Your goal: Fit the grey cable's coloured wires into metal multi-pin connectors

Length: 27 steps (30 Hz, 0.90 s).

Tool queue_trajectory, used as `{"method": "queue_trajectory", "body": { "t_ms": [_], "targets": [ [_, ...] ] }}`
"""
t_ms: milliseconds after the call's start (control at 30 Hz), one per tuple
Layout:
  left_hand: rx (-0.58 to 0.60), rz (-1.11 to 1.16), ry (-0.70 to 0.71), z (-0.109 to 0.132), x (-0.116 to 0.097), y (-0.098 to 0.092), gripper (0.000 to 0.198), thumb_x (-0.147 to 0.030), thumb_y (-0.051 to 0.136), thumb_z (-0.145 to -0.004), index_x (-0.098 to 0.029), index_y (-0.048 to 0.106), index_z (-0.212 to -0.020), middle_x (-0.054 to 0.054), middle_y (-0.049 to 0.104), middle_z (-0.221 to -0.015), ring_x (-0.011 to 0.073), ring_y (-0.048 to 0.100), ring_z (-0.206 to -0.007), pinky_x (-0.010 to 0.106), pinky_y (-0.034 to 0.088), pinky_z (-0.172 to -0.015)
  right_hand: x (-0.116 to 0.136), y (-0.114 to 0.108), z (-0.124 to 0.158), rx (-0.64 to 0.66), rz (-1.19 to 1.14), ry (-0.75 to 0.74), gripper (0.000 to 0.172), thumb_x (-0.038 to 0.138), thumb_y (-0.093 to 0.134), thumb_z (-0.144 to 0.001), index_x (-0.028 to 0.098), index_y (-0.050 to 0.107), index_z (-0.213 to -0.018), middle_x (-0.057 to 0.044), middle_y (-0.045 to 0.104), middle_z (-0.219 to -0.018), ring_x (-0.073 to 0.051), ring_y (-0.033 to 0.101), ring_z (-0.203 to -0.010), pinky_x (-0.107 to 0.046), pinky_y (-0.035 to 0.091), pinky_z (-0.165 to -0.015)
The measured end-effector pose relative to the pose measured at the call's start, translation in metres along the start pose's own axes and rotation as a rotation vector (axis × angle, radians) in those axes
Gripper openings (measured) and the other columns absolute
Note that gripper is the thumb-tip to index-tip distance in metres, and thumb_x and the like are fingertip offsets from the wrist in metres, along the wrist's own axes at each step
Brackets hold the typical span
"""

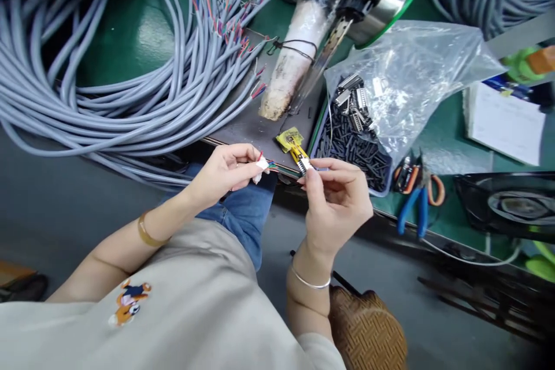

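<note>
In the head view, the left hand [236, 169] works at the front edge of the green surface [150, 34], its grip pinching a white scrap [261, 169] between thumb and fingers, with a short red tip poking up beside it. From the scrap, thin coloured wires [272, 166] run across to the right hand [336, 196], whose grip is closed with thumb and fingertips on a small metal connector [304, 165]. This connector sits between the two hands, at the lower end of a yellow piece [291, 140] that lies just beyond the edge. To the left, a thick bundle of grey cables [143, 104] spreads in curves, its stripped ends showing red and blue strands. Behind the hands slants a white tube [297, 40] tied with a dark cord, and a silver spool [390, 6] with a green rim stands beyond it. Just right of the right hand is a tray [383, 191] of small black parts [347, 153], partly under a clear plastic bag [416, 87]; blue-handled pliers [407, 211] lie beside the tray.
</note>
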<state>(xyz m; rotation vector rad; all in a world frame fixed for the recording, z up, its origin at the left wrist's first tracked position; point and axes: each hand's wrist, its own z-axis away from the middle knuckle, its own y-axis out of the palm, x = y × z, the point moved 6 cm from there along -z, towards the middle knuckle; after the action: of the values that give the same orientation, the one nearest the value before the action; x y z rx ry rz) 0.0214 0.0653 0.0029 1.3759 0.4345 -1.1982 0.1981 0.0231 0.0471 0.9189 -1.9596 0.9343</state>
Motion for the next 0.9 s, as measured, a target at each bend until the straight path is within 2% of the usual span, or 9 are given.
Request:
{"method": "queue_trajectory", "body": {
  "t_ms": [167, 300, 500, 667, 767, 900],
  "targets": [
    [-0.072, -0.024, 0.012, 0.0, 0.001, -0.003, 0.031, -0.033, 0.085, -0.072, -0.014, 0.06, -0.069, -0.005, 0.054, -0.054, 0.0005, 0.034, -0.041, 0.016, 0.02, -0.039, -0.001, 0.001, 0.002, -0.23, 0.011, -0.122, 0.008, 0.019, 0.076, -0.089, 0.02, 0.068, -0.087, 0.0, 0.075, -0.085, -0.014, 0.073, -0.068, -0.028, 0.062, -0.057],
    [-0.101, -0.022, 0.059, -0.003, 0.0, -0.004, 0.026, -0.028, 0.082, -0.073, -0.014, 0.06, -0.068, -0.005, 0.053, -0.054, 0.0009, 0.037, -0.043, 0.016, 0.025, -0.04, 0.002, -0.002, -0.002, -0.295, -0.046, -0.182, 0.008, 0.021, 0.074, -0.091, 0.021, 0.065, -0.09, 0.001, 0.077, -0.083, -0.014, 0.074, -0.065, -0.027, 0.062, -0.058],
    [-0.128, -0.01, 0.086, -0.008, -0.004, -0.003, 0.026, -0.024, 0.081, -0.072, -0.015, 0.056, -0.067, -0.005, 0.054, -0.054, 0.003, 0.045, -0.047, 0.015, 0.029, -0.043, 0.003, 0.001, -0.007, -0.187, -0.12, -0.135, 0.015, 0.017, 0.075, -0.089, 0.022, 0.06, -0.087, 0.0, 0.076, -0.091, -0.015, 0.076, -0.078, -0.03, 0.067, -0.068],
    [-0.099, -0.009, 0.079, -0.009, -0.006, -0.003, 0.026, -0.024, 0.082, -0.073, -0.015, 0.058, -0.067, -0.004, 0.055, -0.055, 0.0024, 0.044, -0.046, 0.016, 0.029, -0.042, -0.004, 0.007, -0.002, -0.093, -0.11, -0.037, 0.013, 0.014, 0.074, -0.089, 0.02, 0.063, -0.088, -0.001, 0.077, -0.094, -0.014, 0.078, -0.078, -0.027, 0.068, -0.067],
    [-0.08, -0.022, 0.077, -0.01, -0.004, -0.006, 0.026, -0.028, 0.081, -0.076, -0.015, 0.06, -0.07, -0.004, 0.057, -0.056, 0.0013, 0.038, -0.043, 0.016, 0.027, -0.041, -0.01, 0.012, 0.004, 0.011, -0.074, -0.018, 0.013, 0.012, 0.076, -0.087, 0.02, 0.066, -0.089, -0.002, 0.078, -0.097, -0.015, 0.079, -0.084, -0.028, 0.069, -0.071],
    [-0.096, -0.017, 0.099, -0.011, -0.004, -0.008, 0.025, -0.029, 0.08, -0.078, -0.015, 0.061, -0.073, -0.006, 0.053, -0.055, 0.0014, 0.036, -0.043, 0.017, 0.029, -0.042, -0.012, 0.017, 0.011, 0.18, 0.016, -0.083, 0.013, 0.01, 0.075, -0.087, 0.021, 0.069, -0.092, -0.003, 0.079, -0.099, -0.017, 0.078, -0.089, -0.03, 0.069, -0.074]
  ]
}}
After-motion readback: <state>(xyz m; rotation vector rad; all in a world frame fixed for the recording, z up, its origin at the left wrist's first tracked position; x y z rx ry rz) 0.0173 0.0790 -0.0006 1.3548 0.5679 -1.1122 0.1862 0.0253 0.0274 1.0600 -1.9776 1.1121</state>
